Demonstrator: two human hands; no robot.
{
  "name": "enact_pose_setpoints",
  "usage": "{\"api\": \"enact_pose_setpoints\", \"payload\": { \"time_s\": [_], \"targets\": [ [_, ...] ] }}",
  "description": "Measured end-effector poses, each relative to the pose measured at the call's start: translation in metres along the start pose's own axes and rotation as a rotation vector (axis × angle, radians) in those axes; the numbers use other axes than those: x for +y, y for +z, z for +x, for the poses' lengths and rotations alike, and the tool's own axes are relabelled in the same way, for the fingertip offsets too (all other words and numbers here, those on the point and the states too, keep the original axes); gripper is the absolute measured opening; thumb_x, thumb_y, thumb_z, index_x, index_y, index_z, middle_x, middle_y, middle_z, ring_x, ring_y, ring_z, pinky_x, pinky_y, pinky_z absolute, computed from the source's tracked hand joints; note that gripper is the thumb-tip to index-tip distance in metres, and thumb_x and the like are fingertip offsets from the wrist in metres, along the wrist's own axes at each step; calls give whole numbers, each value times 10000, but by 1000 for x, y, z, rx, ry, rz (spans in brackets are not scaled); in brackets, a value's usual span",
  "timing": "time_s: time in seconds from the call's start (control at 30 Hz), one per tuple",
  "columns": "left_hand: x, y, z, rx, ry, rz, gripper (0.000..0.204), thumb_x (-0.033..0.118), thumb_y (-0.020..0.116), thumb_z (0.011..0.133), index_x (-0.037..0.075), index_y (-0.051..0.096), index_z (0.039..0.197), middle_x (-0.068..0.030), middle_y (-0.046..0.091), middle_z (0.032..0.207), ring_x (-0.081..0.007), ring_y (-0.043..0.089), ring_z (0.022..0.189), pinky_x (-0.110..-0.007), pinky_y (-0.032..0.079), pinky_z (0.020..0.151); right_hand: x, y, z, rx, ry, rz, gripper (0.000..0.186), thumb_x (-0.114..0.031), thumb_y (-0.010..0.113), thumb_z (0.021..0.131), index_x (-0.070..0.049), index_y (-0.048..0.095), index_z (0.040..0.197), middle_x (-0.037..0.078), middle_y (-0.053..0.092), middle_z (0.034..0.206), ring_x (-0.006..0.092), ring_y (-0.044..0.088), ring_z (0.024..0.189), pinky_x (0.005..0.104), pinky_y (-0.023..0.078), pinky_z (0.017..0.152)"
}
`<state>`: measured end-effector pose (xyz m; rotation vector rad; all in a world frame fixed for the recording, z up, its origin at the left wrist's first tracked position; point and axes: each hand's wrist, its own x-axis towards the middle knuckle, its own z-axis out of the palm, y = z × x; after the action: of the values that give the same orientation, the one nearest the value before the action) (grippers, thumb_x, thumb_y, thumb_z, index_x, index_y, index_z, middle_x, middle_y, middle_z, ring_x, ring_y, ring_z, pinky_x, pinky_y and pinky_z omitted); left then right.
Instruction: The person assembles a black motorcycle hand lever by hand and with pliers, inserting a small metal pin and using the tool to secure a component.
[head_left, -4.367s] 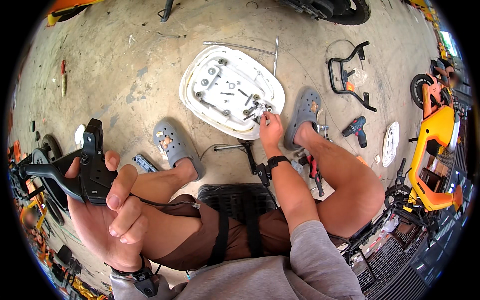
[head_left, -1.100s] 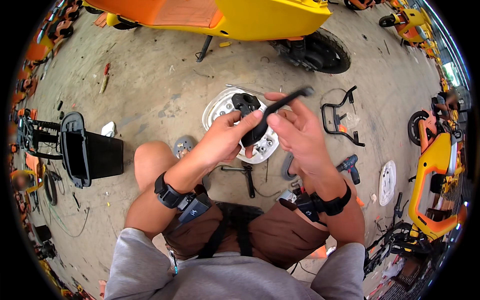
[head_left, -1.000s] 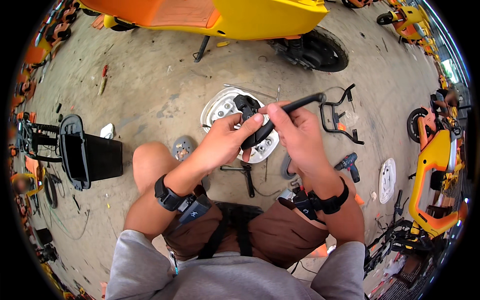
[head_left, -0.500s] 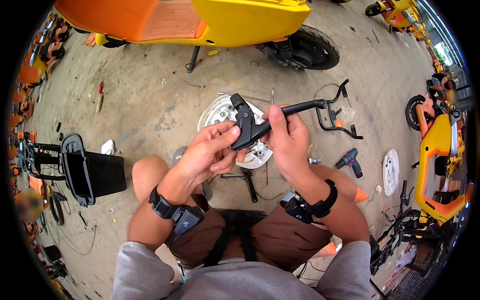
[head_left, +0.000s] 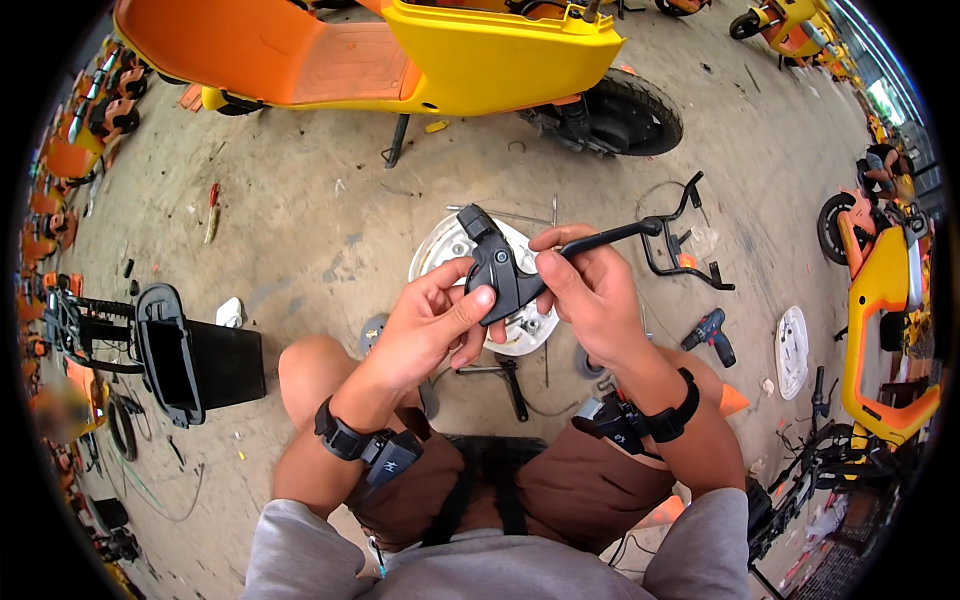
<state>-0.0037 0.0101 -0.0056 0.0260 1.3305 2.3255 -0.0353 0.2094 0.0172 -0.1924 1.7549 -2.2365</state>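
Between my two hands is a black brake lever (head_left: 505,280), with its clamp end up and to the left and its ball-tipped blade pointing right. My left hand (head_left: 438,318) pinches the lever's body, thumb on top. Fingers of my right hand (head_left: 590,290) close around the blade near its pivot. Below the lever, on the floor, lies a round white dish (head_left: 432,250) with small metal parts in it, partly hidden by my hands.
A yellow scooter (head_left: 500,60) with an orange footboard stands ahead. To the left is a black bin (head_left: 215,355). On the right lie a black tubular frame (head_left: 668,258), a cordless drill (head_left: 711,335), a white oval cover (head_left: 792,352) and a yellow scooter body (head_left: 870,330). A red-handled screwdriver (head_left: 213,205) rests far left.
The brake lever has turned slightly in my hands, showing more of its flat face and pivot screw. My right fingers have shifted along the blade. The whole view has moved a little.
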Motion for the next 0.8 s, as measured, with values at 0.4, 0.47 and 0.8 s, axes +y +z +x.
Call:
{"api": "enact_pose_setpoints", "payload": {
  "time_s": [0.4,0.47,0.8],
  "targets": [
    [-5,3,1,110,137,222,423,135,659,951,-80,496,1276,-106,658,984,-127,651,676,-228,452,492,8,-12,-2,-111,-35,-90,282,-248,612,987,-2,561,1116,60,606,932,95,599,782,217,470,645],
    [-5,3,1,105,164,263,399,122,668,943,-84,514,1248,-103,650,1030,-134,668,720,-227,466,505,9,-10,-4,-99,-63,-92,256,-214,617,983,3,565,1109,66,612,949,105,603,810,234,500,704],
    [-7,1,-2,113,260,333,287,26,668,919,-45,602,1189,-120,698,1035,-144,685,864,-251,545,674,6,-8,-8,-40,-103,-328,198,-120,712,903,-2,636,1043,-2,594,780,36,470,633,219,385,554]
  ]
}}
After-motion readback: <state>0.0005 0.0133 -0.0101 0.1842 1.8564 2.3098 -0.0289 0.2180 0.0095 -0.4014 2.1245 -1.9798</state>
